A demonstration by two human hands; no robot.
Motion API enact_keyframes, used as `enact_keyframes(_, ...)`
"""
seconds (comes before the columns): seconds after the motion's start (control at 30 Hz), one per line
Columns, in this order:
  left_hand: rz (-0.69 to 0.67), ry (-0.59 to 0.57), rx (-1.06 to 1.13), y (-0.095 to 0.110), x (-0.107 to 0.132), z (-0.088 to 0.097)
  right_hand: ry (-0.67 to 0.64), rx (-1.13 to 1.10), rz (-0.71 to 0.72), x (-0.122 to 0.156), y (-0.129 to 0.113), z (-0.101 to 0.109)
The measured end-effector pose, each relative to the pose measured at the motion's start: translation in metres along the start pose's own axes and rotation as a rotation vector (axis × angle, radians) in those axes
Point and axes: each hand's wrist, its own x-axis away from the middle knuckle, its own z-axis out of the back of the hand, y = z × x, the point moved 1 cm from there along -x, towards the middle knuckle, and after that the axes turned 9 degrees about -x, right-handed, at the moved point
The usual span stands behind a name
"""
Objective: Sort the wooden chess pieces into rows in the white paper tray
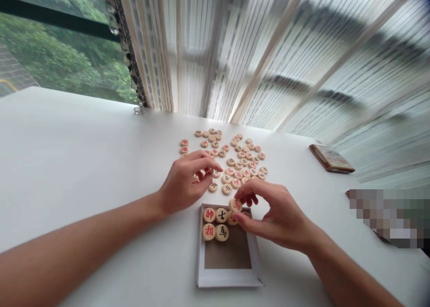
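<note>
My right hand (272, 211) pinches a round wooden Chinese chess piece (236, 205) with a red character between thumb and fingertips. That piece is tilted over the top right part of a shallow white box (228, 278). Inside the box, two rows of pieces lie face up, among them a red-marked piece (209, 215) in the upper left corner and a black-marked piece (222, 232) below. Another red-marked piece (231, 218) is partly hidden by my right thumb. My left hand (186, 179) hovers over the loose pieces, fingers apart and bent, its index fingertip near one piece (217, 173).
Many loose chess pieces (236, 183) are spread on the white table (101, 164) beyond the box. A flat brown box (331, 158) lies at the right. A blurred-out object (386, 213) sits nearer on that side. String curtains (215, 52) hang at the far edge.
</note>
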Motion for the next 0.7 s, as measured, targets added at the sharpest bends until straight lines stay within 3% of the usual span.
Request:
enact_keyframes(0.27, -0.096, -0.052, -0.050, -0.001, 0.003, -0.001, -0.209, 0.117, -0.050, 0.023, -0.026, 0.017)
enact_keyframes(0.4, -0.104, -0.059, -0.049, -0.001, 0.003, -0.001, -0.298, 0.171, -0.062, 0.035, -0.034, 0.010)
enact_keyframes(0.7, -0.113, -0.057, -0.057, -0.003, 0.003, -0.003, -0.344, 0.166, -0.059, 0.042, -0.025, -0.009)
